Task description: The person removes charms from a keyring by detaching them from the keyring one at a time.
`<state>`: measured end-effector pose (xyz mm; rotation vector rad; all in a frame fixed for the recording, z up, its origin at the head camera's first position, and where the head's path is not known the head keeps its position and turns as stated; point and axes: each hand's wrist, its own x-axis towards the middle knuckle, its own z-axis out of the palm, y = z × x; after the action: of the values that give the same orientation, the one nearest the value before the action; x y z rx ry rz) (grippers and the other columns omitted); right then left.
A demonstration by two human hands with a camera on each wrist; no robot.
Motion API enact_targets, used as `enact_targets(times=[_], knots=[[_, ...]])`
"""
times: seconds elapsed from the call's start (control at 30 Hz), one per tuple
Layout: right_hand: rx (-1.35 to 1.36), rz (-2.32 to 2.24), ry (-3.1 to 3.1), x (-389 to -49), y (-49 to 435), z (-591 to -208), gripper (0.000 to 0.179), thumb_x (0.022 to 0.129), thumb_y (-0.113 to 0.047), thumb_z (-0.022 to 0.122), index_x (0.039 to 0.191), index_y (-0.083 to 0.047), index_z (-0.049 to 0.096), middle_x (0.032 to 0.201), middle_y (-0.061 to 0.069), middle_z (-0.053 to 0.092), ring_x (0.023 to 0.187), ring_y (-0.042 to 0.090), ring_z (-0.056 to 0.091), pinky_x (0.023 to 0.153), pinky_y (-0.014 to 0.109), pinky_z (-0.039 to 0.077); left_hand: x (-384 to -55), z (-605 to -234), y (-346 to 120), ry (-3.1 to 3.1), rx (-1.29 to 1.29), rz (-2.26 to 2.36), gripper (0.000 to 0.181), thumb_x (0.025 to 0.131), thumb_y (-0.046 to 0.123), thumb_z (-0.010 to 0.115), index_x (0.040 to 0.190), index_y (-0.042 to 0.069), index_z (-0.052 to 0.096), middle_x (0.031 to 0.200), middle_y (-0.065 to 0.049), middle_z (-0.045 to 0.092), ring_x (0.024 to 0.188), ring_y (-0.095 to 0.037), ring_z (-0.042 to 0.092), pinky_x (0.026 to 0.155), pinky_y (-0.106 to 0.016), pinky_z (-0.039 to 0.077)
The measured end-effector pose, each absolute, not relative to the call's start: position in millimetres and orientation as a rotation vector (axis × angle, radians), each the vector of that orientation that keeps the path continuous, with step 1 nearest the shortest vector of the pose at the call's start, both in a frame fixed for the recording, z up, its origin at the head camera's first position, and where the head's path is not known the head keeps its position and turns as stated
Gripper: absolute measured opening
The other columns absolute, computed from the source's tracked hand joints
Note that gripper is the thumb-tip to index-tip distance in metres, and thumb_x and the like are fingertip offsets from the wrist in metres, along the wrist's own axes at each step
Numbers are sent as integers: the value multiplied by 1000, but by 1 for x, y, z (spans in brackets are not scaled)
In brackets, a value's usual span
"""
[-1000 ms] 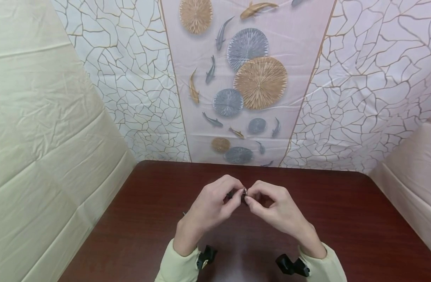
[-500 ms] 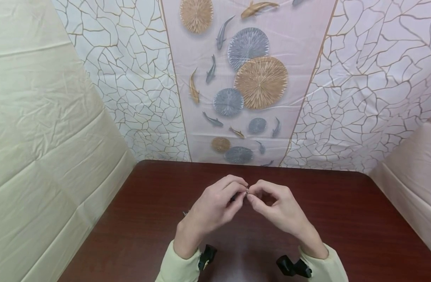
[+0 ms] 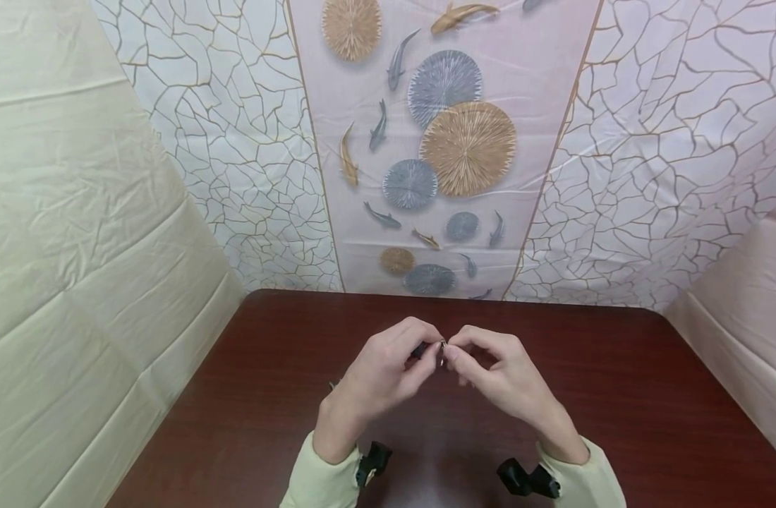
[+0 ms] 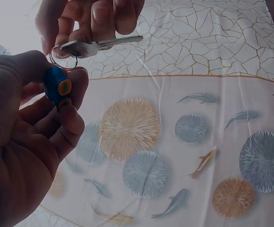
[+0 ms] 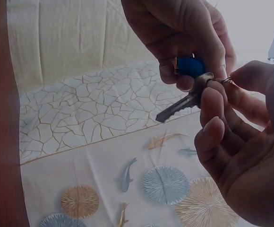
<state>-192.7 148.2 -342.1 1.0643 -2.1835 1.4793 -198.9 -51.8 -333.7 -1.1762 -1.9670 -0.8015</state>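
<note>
My left hand (image 3: 382, 363) holds a small blue key fob (image 4: 56, 82) with orange-rimmed ends between its curled fingers. A thin metal key ring (image 4: 64, 59) stands beside the fob, and a silver key (image 4: 101, 45) hangs on it. In the right wrist view the key's toothed blade (image 5: 177, 108) points away to the lower left. My right hand (image 3: 499, 370) pinches the ring (image 5: 226, 80) between thumb and forefinger, and its other fingers lie against the key's head. Fingertips of both hands nearly meet in the head view and hide most of the ring there.
Below the hands lies a dark reddish-brown table (image 3: 267, 423). A patterned cloth (image 3: 362, 233) with printed fish and round shapes hangs behind it. Cream fabric (image 3: 108, 282) borders the left side, paler fabric (image 3: 743, 317) the right.
Compared with half a second ago, the left fingertips have drawn slightly left, showing more of the metal between the hands. The right hand's lower fingers now show beneath its thumb.
</note>
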Motion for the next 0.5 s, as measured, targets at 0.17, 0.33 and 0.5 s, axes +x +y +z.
enact_targets(times=[0.17,0.33,0.5], knots=[[1015,1505,-2204,-191,148,-341,17,91,2,63,93,-15,63,68,-7,56,52,8,54,47,23,46,-198,-333,-51,-1953,-1182,-794,10,87,-1,64,92,8,63,95,0,65,87,-8,64,79,-12,50],[1082,1491,-2156,-191,149,-340,23,89,6,63,92,-16,64,67,-4,56,52,11,54,46,21,45,-198,-332,-51,-1960,-1162,-790,10,87,0,65,93,8,65,96,0,66,88,-8,65,81,-13,51],[1101,1487,-2166,-192,149,-340,24,89,6,63,90,-18,66,69,-5,57,52,12,55,47,20,45,-199,-333,-51,-1967,-1149,-797,11,87,0,66,93,8,65,94,1,67,85,-7,64,78,-12,50]])
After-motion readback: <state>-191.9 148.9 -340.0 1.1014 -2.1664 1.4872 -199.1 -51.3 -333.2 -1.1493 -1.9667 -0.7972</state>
